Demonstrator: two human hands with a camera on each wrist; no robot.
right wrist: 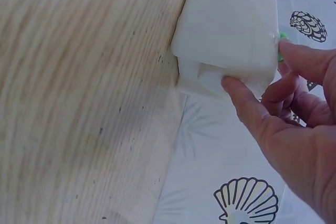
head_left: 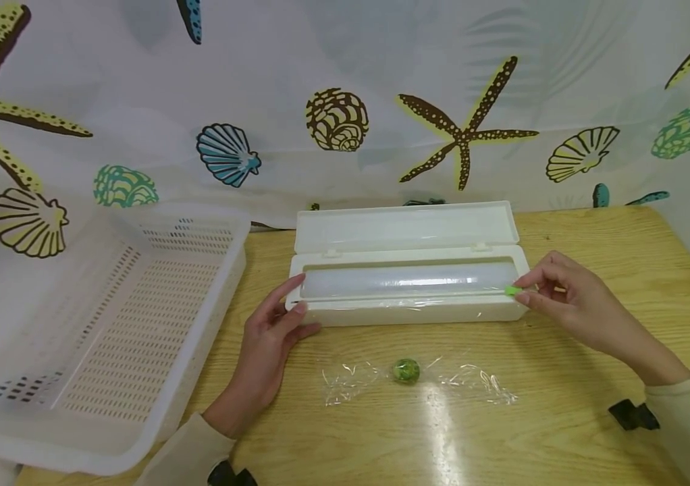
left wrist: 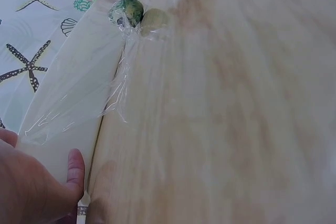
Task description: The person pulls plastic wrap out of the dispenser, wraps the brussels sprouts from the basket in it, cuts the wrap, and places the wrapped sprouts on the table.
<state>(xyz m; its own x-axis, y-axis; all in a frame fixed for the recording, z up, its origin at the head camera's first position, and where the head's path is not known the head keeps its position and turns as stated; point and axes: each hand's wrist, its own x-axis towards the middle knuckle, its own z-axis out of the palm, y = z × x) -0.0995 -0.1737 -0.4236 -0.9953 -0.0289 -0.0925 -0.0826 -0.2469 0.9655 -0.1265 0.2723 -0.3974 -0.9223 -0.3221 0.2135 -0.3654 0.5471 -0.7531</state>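
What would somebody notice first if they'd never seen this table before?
Probably the long white box, open on the table with a shiny roll inside. The left hand holds its left end; the right hand pinches a bright green piece at its right end. In front, a small round green thing lies in clear plastic.

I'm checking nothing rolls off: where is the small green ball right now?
In the head view, the small green ball lies low, right of center on the wooden table, amid clear plastic film, in front of the white film dispenser.
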